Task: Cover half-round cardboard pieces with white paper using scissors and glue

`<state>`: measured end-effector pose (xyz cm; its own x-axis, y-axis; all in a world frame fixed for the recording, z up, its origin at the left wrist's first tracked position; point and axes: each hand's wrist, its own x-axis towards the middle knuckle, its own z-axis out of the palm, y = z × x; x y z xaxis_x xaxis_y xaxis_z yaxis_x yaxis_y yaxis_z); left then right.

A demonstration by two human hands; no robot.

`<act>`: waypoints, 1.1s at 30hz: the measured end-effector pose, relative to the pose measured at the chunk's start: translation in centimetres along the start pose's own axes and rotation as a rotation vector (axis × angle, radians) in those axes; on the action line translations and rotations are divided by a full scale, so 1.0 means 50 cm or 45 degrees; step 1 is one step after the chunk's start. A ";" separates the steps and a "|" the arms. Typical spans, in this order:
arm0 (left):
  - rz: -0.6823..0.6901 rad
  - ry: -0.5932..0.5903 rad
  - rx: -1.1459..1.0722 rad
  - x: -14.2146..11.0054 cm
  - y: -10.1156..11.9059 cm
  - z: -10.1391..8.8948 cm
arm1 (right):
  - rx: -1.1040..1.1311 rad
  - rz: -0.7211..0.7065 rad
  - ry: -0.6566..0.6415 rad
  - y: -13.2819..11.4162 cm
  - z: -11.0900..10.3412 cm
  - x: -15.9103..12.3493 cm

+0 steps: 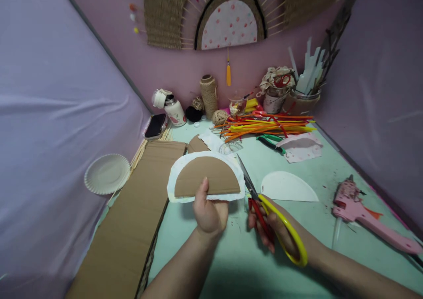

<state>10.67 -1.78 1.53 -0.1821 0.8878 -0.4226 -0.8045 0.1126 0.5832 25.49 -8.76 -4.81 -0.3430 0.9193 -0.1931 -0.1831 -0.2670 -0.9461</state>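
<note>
Pale-green tabletop (pixel 238 263) spreads beneath both hands. The left hand (pixel 209 213) clasps a cardboard semicircle (pixel 208 173) with white backing (pixel 205 154); just right of that semicircle, the right hand (pixel 280 229) has its grip closed around red-and-yellow scissors (pixel 252 190). Farther right of the semicircle lie a white half-disc (pixel 288 187) and pink glue gun (pixel 360 216).

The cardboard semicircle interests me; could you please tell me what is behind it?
Behind the semicircle is a white sheet, its margin showing around the curve and below the straight edge. The sheet's middle is covered, as is part of the left hand.
</note>
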 end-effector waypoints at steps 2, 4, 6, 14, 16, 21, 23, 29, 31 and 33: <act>0.003 -0.013 0.005 0.000 0.000 -0.001 | -0.014 0.030 0.012 -0.006 0.002 0.000; 0.016 -0.017 0.009 0.001 -0.001 -0.002 | -0.032 0.063 0.037 -0.016 0.004 0.001; 0.025 -0.010 0.008 0.003 -0.001 -0.004 | -0.053 0.094 0.052 -0.025 0.007 0.001; 0.026 -0.009 -0.024 0.005 0.004 -0.006 | -0.142 0.173 0.077 -0.040 0.010 0.000; 0.043 0.001 -0.027 0.006 0.005 -0.005 | -0.161 0.184 0.082 -0.043 0.010 0.000; 0.044 0.010 -0.013 0.016 0.015 -0.004 | -0.153 0.265 0.092 -0.059 0.013 0.002; 0.029 0.017 -0.024 0.022 0.023 -0.002 | -0.128 0.308 0.093 -0.063 0.013 0.003; -0.049 0.046 -0.040 0.035 0.045 0.004 | -0.096 0.390 0.099 -0.065 0.012 0.005; -0.050 0.037 -0.030 0.037 0.048 0.003 | -0.096 0.403 0.103 -0.068 0.014 0.004; -0.051 0.028 -0.016 0.038 0.050 0.000 | -0.109 0.408 0.112 -0.070 0.015 0.003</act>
<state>8.34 0.20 2.18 -0.1615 0.8727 -0.4608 -0.8186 0.1423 0.5565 25.40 -7.90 -1.32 -0.2890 0.8149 -0.5025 0.0008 -0.5247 -0.8513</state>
